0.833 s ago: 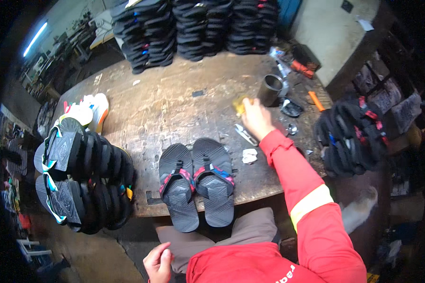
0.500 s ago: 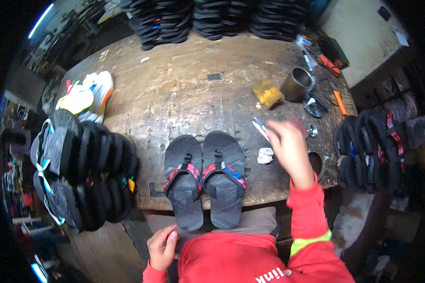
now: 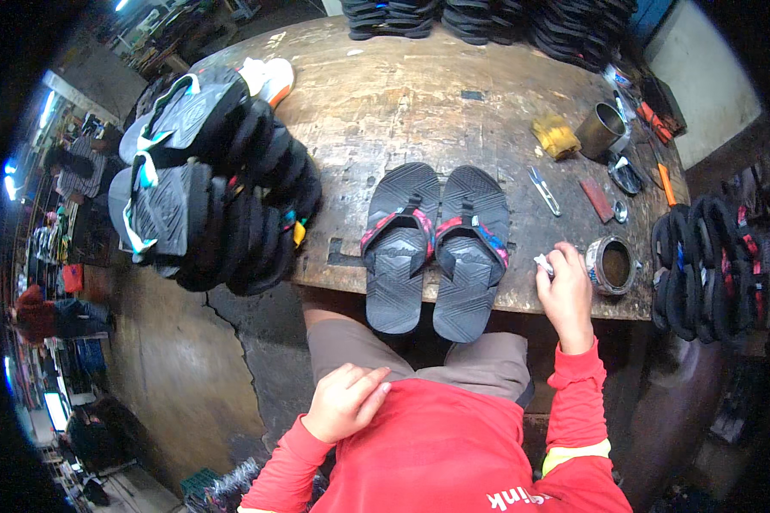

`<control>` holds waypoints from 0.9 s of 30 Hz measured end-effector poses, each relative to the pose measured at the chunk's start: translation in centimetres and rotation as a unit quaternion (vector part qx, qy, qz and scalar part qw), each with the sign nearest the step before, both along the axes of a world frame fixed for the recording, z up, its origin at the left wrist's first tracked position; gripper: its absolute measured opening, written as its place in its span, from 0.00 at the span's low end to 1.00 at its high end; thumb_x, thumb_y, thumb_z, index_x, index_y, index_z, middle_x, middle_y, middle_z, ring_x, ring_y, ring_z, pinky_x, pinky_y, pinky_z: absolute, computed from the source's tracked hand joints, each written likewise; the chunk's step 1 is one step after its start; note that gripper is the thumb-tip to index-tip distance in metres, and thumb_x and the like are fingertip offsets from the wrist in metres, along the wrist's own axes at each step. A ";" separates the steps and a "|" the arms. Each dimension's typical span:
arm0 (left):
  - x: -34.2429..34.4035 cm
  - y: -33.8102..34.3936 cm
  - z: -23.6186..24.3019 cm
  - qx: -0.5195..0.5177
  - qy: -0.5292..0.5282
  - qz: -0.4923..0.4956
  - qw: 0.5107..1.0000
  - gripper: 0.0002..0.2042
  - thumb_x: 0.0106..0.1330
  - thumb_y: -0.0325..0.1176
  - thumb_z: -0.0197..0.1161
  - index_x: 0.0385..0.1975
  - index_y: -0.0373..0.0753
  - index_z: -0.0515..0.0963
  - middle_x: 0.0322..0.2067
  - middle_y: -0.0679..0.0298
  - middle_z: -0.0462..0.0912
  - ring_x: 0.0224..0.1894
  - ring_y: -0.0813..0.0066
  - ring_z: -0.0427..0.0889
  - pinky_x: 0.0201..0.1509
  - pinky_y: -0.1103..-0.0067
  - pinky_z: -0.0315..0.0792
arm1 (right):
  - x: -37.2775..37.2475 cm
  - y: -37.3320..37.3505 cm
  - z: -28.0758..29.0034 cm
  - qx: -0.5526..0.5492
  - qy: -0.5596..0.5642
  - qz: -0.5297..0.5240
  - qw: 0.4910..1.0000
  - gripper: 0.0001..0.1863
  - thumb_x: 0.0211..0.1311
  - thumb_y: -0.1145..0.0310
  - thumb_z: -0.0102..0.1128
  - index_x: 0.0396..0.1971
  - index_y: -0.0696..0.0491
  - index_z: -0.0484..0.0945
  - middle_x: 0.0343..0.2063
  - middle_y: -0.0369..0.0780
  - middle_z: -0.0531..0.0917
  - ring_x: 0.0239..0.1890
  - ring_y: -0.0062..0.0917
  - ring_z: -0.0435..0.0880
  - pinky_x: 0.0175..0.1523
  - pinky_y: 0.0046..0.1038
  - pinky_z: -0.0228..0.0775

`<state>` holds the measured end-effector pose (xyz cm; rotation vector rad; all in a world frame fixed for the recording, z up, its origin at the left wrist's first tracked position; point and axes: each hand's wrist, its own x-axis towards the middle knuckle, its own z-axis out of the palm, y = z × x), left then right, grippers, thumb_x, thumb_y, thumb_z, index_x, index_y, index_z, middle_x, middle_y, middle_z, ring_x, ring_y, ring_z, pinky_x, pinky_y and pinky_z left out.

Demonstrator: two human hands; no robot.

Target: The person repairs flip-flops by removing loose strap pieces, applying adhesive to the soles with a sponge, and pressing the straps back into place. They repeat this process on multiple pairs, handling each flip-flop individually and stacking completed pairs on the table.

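Observation:
A pair of black flip-flops lies side by side across the table's front edge, heels over my lap. The left flip-flop and the right flip-flop have pink-and-blue patterned straps. Just right of them, my right hand is at the table edge, its fingers closed on a crumpled white wad; I cannot tell if it is paper or cloth. A round tin with brownish contents stands beside that hand. My left hand rests empty in front of my belly, fingers loosely bent and apart from the thumb.
Stacked sandals stand at the table's left, more sandals at the right and further stacks at the back. Thread snips, a dark red block, a yellow lump, a metal mug and an orange-handled tool lie rightward.
My right hand has come down toward the table edge and taken hold of the white wad. The view has shifted, so the table sits higher and further right.

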<state>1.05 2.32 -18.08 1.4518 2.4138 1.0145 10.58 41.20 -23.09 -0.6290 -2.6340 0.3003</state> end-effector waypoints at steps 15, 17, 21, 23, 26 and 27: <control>-5.2 0.8 -1.7 0.070 0.039 -0.054 0.995 0.10 0.66 0.31 0.70 0.44 0.37 0.85 0.39 0.59 0.87 0.43 0.58 0.86 0.50 0.65 0.75 | -0.3 0.5 -1.4 -0.017 -0.004 -0.045 0.999 0.22 0.64 0.64 0.72 0.53 0.61 0.82 0.48 0.51 0.85 0.51 0.48 0.84 0.57 0.42 0.76; -7.6 2.2 -2.4 0.120 0.074 -0.038 0.989 0.09 0.66 0.30 0.70 0.44 0.37 0.85 0.39 0.59 0.88 0.46 0.59 0.86 0.51 0.66 0.75 | -0.5 0.3 -0.9 -0.026 -0.007 -0.052 0.998 0.26 0.63 0.60 0.73 0.56 0.61 0.81 0.48 0.52 0.85 0.51 0.48 0.84 0.56 0.42 0.76; -11.2 6.3 -3.7 0.154 0.118 0.104 0.975 0.12 0.66 0.30 0.70 0.47 0.34 0.84 0.47 0.51 0.86 0.51 0.52 0.84 0.57 0.63 0.75 | -1.1 0.0 -0.2 -0.062 0.008 -0.067 0.996 0.35 0.62 0.53 0.74 0.62 0.62 0.78 0.50 0.54 0.84 0.53 0.50 0.84 0.57 0.43 0.76; -12.4 7.8 -4.5 0.155 0.047 0.150 0.975 0.15 0.67 0.31 0.70 0.51 0.31 0.83 0.51 0.49 0.84 0.55 0.50 0.83 0.60 0.63 0.75 | -1.2 -0.1 -0.2 -0.066 0.015 -0.078 0.995 0.36 0.63 0.53 0.74 0.63 0.62 0.77 0.52 0.55 0.83 0.54 0.50 0.84 0.58 0.42 0.76; -12.7 9.0 -6.3 0.149 0.008 0.216 0.965 0.22 0.69 0.32 0.70 0.60 0.30 0.78 0.57 0.46 0.81 0.59 0.50 0.80 0.65 0.65 0.73 | -0.6 -0.6 -0.6 -0.091 0.027 -0.087 0.992 0.37 0.63 0.53 0.74 0.66 0.60 0.75 0.56 0.56 0.81 0.58 0.51 0.81 0.62 0.43 0.74; -12.7 9.0 -6.9 0.142 -0.002 0.222 0.965 0.22 0.69 0.33 0.70 0.60 0.30 0.77 0.57 0.47 0.80 0.59 0.50 0.80 0.65 0.65 0.73 | -0.3 -0.8 -0.8 -0.089 0.027 -0.083 0.992 0.38 0.63 0.54 0.74 0.67 0.60 0.74 0.57 0.56 0.80 0.59 0.51 0.80 0.63 0.44 0.73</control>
